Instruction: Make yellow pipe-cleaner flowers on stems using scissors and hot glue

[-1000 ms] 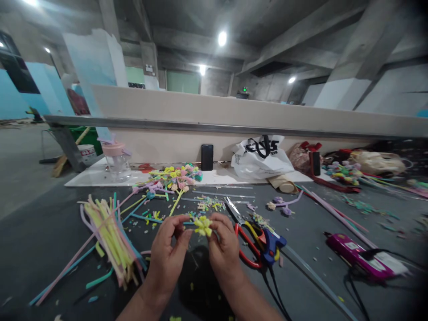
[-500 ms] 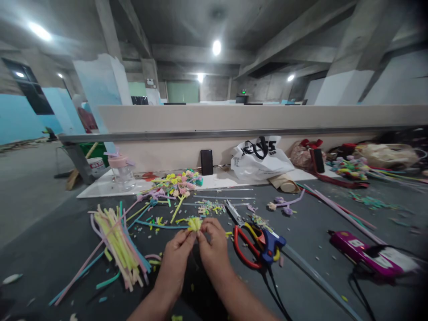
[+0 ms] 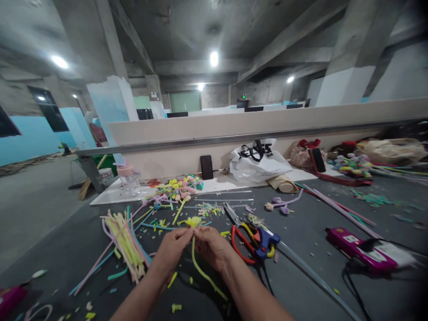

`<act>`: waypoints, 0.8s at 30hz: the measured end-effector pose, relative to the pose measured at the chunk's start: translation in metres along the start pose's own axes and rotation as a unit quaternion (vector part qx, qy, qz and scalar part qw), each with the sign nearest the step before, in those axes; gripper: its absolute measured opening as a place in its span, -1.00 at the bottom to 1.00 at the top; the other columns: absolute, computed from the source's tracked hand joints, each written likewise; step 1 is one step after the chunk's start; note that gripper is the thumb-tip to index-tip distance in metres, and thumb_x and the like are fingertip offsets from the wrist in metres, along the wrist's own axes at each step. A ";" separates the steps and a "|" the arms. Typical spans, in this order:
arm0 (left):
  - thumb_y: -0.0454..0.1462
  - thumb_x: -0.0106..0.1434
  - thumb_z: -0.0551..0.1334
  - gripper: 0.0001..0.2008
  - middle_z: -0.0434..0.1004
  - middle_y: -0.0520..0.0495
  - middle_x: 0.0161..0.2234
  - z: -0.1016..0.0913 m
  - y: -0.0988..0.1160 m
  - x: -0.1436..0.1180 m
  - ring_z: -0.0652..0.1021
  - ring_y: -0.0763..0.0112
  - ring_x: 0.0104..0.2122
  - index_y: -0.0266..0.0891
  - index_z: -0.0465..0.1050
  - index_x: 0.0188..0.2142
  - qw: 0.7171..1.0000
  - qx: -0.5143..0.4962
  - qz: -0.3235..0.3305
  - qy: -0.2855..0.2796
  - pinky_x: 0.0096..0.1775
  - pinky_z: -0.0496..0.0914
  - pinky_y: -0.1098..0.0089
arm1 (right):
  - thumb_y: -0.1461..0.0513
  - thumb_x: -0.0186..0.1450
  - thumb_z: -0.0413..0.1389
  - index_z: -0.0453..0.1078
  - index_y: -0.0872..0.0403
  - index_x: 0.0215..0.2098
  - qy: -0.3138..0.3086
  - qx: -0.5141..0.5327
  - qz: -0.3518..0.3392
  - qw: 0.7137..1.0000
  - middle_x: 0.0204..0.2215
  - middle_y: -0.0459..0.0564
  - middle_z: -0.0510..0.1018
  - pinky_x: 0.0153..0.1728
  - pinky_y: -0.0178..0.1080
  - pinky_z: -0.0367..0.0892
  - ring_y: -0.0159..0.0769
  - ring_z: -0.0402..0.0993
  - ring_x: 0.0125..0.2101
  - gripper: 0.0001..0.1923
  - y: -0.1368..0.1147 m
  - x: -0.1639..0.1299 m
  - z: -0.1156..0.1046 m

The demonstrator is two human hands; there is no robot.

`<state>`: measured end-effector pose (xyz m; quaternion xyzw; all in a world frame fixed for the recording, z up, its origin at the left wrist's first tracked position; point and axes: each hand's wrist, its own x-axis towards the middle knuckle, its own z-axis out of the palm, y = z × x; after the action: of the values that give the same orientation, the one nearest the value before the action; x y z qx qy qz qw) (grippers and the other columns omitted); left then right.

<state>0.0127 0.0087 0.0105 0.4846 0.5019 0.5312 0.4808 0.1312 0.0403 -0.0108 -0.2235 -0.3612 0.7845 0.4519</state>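
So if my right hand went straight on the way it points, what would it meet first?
Probably your left hand: its fingertips sit close to those of your right hand below the yellow fuzzy piece, though depth between them is hard to judge.

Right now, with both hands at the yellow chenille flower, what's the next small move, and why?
Probably steady the yellow chenille flower with the left hand and twist the yellow-green chenille stem snug with the right hand: both hands pinch at the flower's base, and the stem hangs down from between them, its lower end held by neither.
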 end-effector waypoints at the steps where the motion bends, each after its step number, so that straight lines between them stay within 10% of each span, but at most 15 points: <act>1: -0.10 -0.06 0.30 -0.71 0.40 0.02 -0.66 -0.001 0.000 -0.001 0.36 0.46 -0.62 -0.32 0.49 -0.62 1.000 0.000 -0.003 -0.010 -0.58 0.19 0.50 | 0.20 -0.12 0.33 0.35 0.17 -0.64 -0.006 0.006 0.012 1.000 -0.72 -0.20 0.31 -0.61 -0.41 0.03 -0.53 0.15 -0.68 -0.74 0.000 -0.001 0.000; 16: -0.23 -0.17 0.40 -0.76 0.47 0.01 -0.61 0.005 0.015 -0.022 0.44 0.50 -0.60 -0.34 0.47 -0.53 0.982 -0.176 -0.054 0.033 -0.49 0.33 0.49 | 0.31 -0.07 0.31 0.41 0.19 -0.45 -0.054 0.078 0.071 0.993 -0.61 -0.10 0.47 -0.53 -0.37 0.20 -0.45 0.37 -0.58 -0.77 0.001 -0.008 0.006; 24: -0.19 -0.26 0.41 -0.70 0.48 -0.04 -0.58 -0.106 0.108 -0.006 0.43 0.44 -0.60 -0.32 0.50 -0.51 0.991 0.095 -0.005 0.091 -0.54 0.31 0.46 | 0.35 -0.06 0.26 0.29 0.01 -0.35 0.152 0.194 -0.065 0.967 -0.59 -0.27 0.45 -0.58 -0.46 0.24 -0.55 0.35 -0.64 -0.67 -0.010 0.013 -0.019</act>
<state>-0.0954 -0.0076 0.1154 0.4752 0.5941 0.5205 0.3877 0.1431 0.0618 -0.0150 -0.2242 -0.1432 0.7654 0.5860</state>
